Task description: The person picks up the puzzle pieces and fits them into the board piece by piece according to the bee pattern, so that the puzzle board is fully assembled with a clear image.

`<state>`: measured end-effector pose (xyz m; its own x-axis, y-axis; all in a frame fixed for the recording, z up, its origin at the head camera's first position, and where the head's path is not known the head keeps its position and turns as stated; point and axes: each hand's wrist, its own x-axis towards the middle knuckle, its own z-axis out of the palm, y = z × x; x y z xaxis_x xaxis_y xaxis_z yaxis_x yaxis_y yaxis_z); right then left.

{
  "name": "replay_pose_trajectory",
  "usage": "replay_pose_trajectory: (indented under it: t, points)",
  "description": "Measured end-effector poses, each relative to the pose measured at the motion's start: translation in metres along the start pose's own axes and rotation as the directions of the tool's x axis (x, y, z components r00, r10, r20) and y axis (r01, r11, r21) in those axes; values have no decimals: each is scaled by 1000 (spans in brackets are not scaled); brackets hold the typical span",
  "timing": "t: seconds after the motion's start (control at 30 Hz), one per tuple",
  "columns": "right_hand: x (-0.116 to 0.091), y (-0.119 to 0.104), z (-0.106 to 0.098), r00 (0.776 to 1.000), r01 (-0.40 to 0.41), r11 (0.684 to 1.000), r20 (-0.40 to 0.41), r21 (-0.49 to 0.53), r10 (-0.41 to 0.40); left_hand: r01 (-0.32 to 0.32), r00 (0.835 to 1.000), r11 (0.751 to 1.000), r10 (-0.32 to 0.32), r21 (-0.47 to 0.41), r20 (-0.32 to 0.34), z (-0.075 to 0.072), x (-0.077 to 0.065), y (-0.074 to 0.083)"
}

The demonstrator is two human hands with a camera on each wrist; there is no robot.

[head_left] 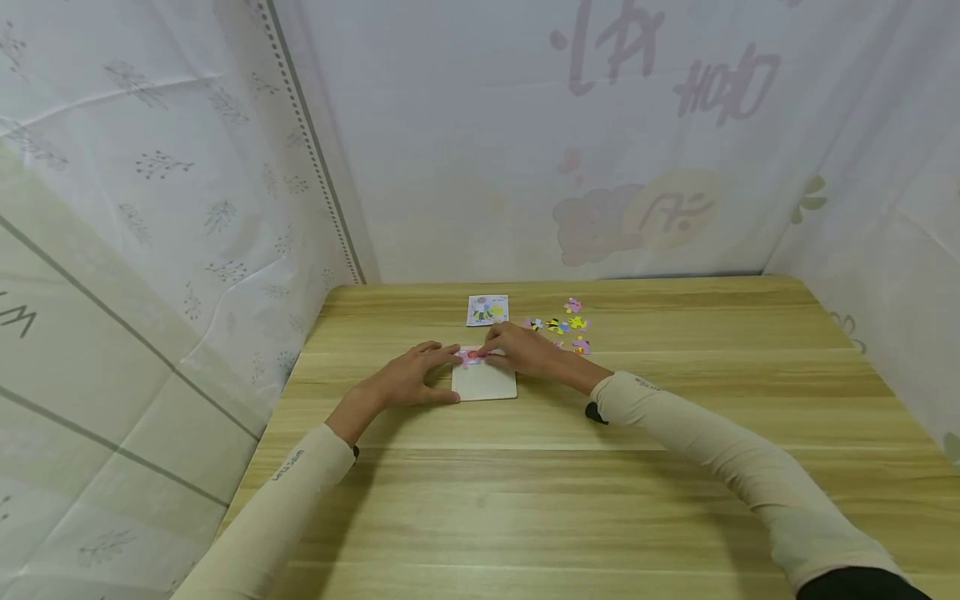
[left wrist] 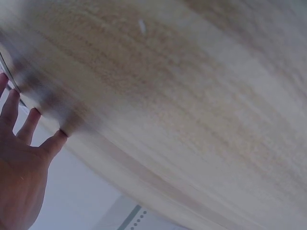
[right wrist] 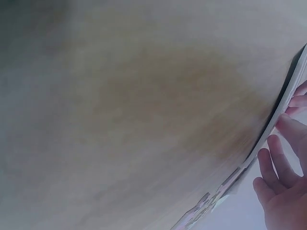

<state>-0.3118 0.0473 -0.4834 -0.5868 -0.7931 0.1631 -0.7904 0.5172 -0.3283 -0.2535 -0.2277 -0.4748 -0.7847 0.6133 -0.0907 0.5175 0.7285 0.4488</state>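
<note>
A white square puzzle board [head_left: 484,385] lies on the table in the head view, with pink puzzle pieces [head_left: 467,361] along its top edge. My left hand [head_left: 401,377] rests at the board's left side, fingers extended. Its index fingertip touches the pink pieces and its thumb lies at the lower left edge. From the right, my right hand [head_left: 525,350] reaches over the board's top corner, thumb and index finger pinching a puzzle piece at the pink section; the fingers mostly hide that piece. The right wrist view shows the right hand [right wrist: 288,191] beside the thin board edge [right wrist: 276,120].
Several loose puzzle pieces [head_left: 557,326], yellow, black and pink, lie to the right of the board. Behind it is a picture card [head_left: 487,310] with a bee design. The wooden table [head_left: 480,500] backs onto a printed white curtain [head_left: 450,150].
</note>
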Motion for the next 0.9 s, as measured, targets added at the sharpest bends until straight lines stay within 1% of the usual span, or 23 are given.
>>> replay_pose_trajectory:
  t: [0.2, 0.3, 0.43, 0.53, 0.6, 0.73, 0.8, 0.87, 0.9]
  points:
    - [-3, 3, 0, 1000, 10, 1000, -4, -3, -10, -2, 1000, 1000, 2, -5, 1, 0, 0, 1]
    - [-7, 6, -4, 1000, 9, 1000, -9, 14, -9, 0, 1000, 1000, 0, -3, 2, 0, -1, 2]
    - [-13, 11, -13, 999, -15, 998, -32, 61, 17, 12, 1000, 1000, -12, 5, 4, -1, -1, 3]
    - [-18, 18, -21, 998, -33, 997, -56, 71, 37, 19, 1000, 1000, -19, 5, 5, -1, -2, 3]
    - [-20, 22, -26, 997, -46, 997, -61, 64, 50, 20, 1000, 1000, -20, 8, 4, -2, -2, 3]
    - [-26, 31, -36, 991, -114, 991, -55, 68, 118, 17, 1000, 1000, -17, 12, 3, -1, -1, 3]
    - [-30, 37, -40, 990, -128, 991, -58, 46, 130, 15, 1000, 1000, -16, 11, 3, -1, -1, 2]
    - [-33, 42, -44, 988, -141, 989, -63, 49, 144, 13, 1000, 1000, -13, 9, 1, 0, -1, 2]
    - [-35, 46, -45, 988, -138, 990, -68, 30, 140, 14, 1000, 1000, -14, 8, 1, 0, -1, 2]
